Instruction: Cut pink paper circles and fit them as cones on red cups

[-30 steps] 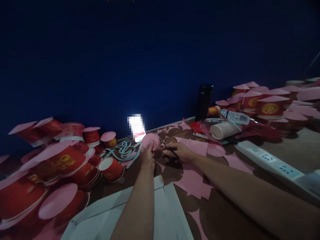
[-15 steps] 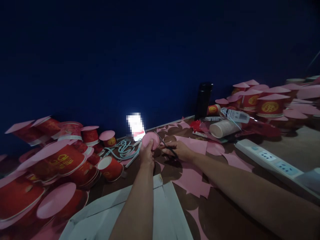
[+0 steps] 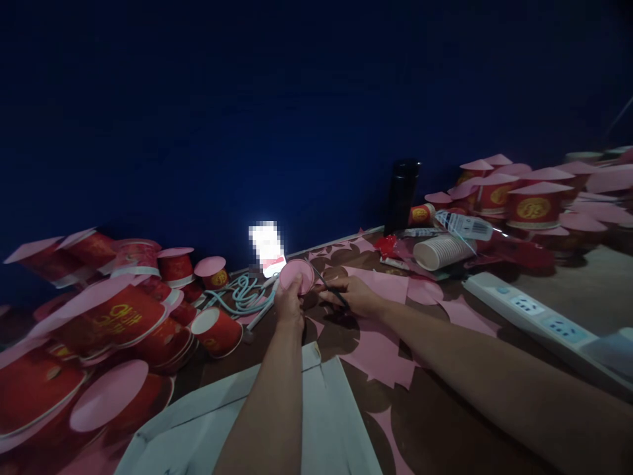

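My left hand (image 3: 291, 303) pinches a round piece covered with pink paper (image 3: 297, 276), its thumb lying on the face; whether a cup sits behind the disc I cannot tell. Close to the disc's right edge, my right hand (image 3: 357, 297) is closed around dark-handled scissors (image 3: 337, 294). The blades point up and left toward the rim, and I cannot make out whether they touch it. Beneath the hands lie cut sheets of pink paper (image 3: 380, 353). An uncovered red paper cup (image 3: 216, 332) lies tilted left of my left forearm.
Red cups with pink discs (image 3: 121, 320) crowd the left, and more pink-topped cups (image 3: 534, 208) stand at the right. A lit phone (image 3: 270, 244), pale cable (image 3: 242, 295), black bottle (image 3: 404, 198), stacked cups (image 3: 442, 252), power strip (image 3: 544, 320) and white cardboard (image 3: 198, 422) lie around.
The whole view shifts slightly left and upward. Both hands keep almost the same pose, with the pink disc and the scissors still held.
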`<act>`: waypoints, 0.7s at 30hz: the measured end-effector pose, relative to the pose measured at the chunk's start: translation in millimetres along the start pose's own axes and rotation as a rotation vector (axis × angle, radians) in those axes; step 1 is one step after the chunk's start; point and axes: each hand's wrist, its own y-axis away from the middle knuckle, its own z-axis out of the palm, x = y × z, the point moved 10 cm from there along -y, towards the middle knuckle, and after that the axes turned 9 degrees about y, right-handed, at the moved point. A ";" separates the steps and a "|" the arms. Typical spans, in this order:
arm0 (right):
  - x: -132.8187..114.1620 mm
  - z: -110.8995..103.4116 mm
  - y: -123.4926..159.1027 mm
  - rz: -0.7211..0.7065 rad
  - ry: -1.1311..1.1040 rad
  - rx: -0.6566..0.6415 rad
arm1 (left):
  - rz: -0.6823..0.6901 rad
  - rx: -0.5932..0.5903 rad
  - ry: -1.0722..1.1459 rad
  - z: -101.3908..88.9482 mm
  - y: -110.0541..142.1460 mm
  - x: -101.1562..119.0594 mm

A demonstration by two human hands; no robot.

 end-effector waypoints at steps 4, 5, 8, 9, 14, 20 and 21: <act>-1.2 0.3 0.6 0.012 0.006 0.003 | -0.037 -0.017 0.016 1.9 1.1 -2.9; -1.7 0.4 0.9 0.015 0.001 0.004 | -0.036 -0.022 0.024 2.3 1.4 -2.6; -3.6 0.2 1.1 0.006 -0.011 0.009 | -0.025 -0.034 0.040 3.0 2.7 -0.9; -4.5 -0.1 1.0 -0.003 0.000 0.011 | -0.029 -0.032 0.032 2.6 3.2 -1.0; -4.4 -4.9 0.3 -0.021 0.081 0.051 | -0.021 -0.037 0.017 3.8 6.1 1.6; 8.2 -3.1 -4.2 -0.005 0.003 0.035 | -0.030 -0.074 0.033 7.8 8.6 1.4; 9.9 -3.0 -4.9 -0.004 -0.005 0.035 | -0.028 -0.081 0.033 8.2 8.6 1.3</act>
